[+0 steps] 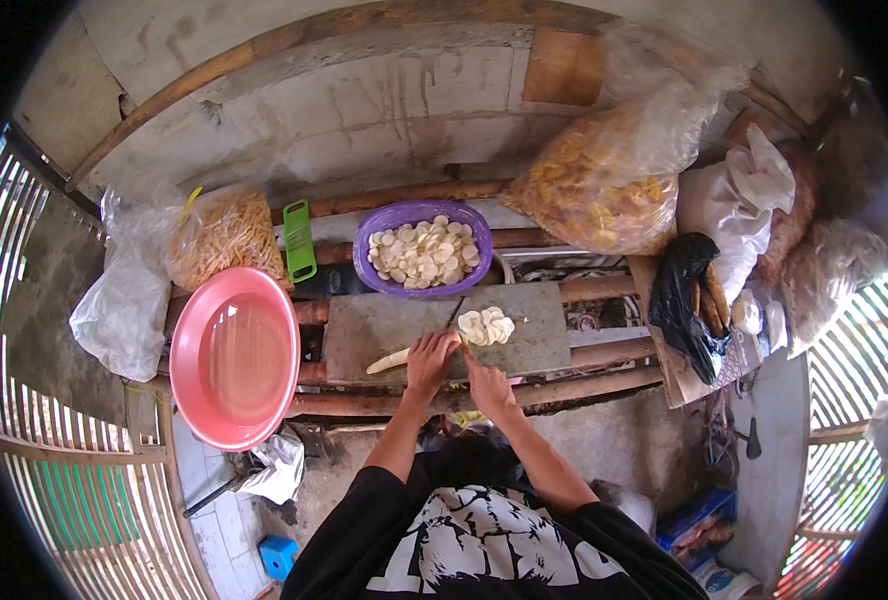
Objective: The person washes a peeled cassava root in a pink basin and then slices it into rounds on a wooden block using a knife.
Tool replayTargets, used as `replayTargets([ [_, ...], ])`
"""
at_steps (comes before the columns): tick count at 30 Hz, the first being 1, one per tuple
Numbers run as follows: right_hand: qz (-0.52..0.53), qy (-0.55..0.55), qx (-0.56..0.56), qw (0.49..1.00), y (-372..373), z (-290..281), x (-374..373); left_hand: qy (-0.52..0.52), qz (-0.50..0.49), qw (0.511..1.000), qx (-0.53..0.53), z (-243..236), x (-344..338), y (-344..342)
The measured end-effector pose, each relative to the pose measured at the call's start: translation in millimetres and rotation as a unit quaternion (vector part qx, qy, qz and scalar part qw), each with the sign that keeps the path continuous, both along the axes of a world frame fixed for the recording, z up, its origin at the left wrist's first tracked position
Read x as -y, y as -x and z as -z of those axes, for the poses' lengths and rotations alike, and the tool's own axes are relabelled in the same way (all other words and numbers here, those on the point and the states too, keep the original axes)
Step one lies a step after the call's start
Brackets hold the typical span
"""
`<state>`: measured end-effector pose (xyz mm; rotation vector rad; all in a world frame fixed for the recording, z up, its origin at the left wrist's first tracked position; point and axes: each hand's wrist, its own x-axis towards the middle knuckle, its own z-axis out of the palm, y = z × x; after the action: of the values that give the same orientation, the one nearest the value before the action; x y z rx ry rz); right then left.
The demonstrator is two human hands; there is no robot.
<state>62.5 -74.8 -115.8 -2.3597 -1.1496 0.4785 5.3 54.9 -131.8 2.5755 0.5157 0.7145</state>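
Observation:
My left hand [432, 360] is closed over a peeled whitish root, likely cassava [388, 362], pressing it on a grey stone-like board [364, 320]. The root's thin end sticks out to the left. At its right end, my right hand [488, 388] is closed around what looks like a small knife, mostly hidden by the fingers. Thin round white slices [486, 326] lie in a pile just beyond that hand. Behind the board, a purple basin [367, 222] holds many similar slices.
At left stand a pink basin [186, 350] of liquid, a bag of fried sticks [226, 240] and a green slicer [299, 240]. A large bag of yellow chips [599, 185], a white sack [729, 200] and a black bag [679, 310] with brown roots [709, 305] are at right. Gaps separate the wooden bars [604, 352].

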Motion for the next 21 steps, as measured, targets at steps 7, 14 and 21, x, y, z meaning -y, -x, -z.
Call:
replayTargets([
  [7,0.01,-0.023,-0.011,1.0,0,10,19,0.058,-0.021,0.997,-0.044,-11,-18,-7],
  [14,0.047,-0.239,-0.074,0.967,0,2,16,-0.01,-0.023,1.0,0.012,-5,1,3],
  [21,0.099,-0.124,-0.083,0.984,5,-14,1,-0.012,-0.021,1.0,-0.009,-10,0,2],
])
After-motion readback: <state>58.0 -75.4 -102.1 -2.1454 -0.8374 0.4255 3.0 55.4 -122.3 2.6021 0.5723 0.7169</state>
